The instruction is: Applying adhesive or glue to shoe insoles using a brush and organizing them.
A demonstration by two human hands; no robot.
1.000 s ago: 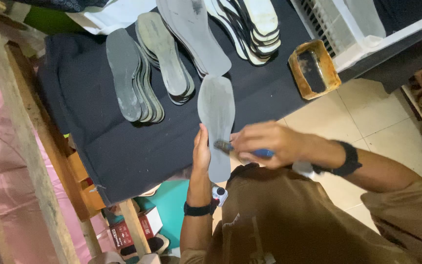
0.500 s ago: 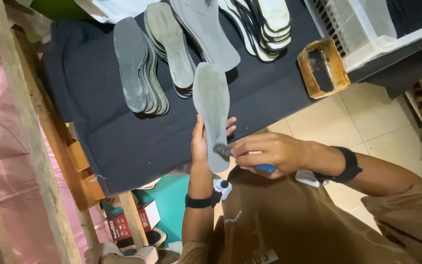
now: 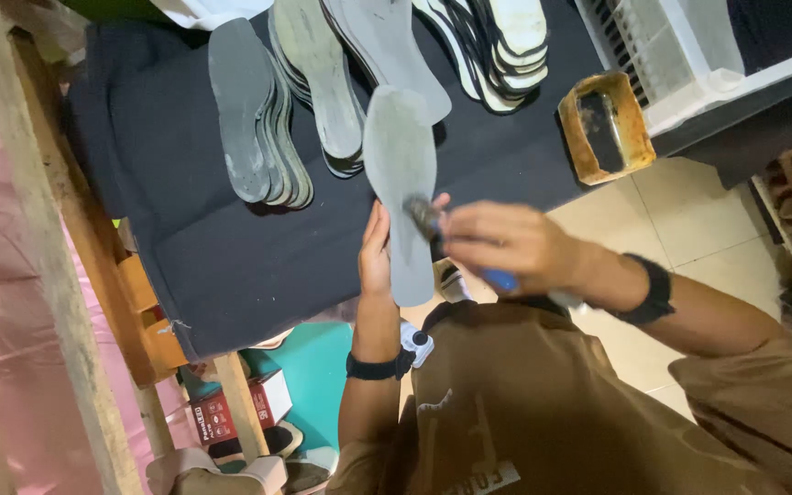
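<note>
Lying wide across the top: a dark cloth-covered table, sloping down toward the person. Standing along the left side: a pale wooden post. Sitting at the top right: a white plastic crate. Resting on the cloth in fanned piles: grey soles on the left, more grey ones in the middle, and black-and-white ones farther right. Sitting near the table's right edge: a small yellow-brown tray with something dark inside.

Being held up over the table's near edge: one grey insole, long and thin, pointing up and away from the body, heel end down by the chest.

Gripping it from the left side, near the bottom: the left hand, fingers curled around the edge, thumb side toward the camera. Wearing a dark band at the wrist.

Coming in from the right and touching the middle of the insole: the right hand, closed tight around a small blue-handled brush. Pressing its dark tip on the grey face, just above the left hand. Looking blurry.
</note>
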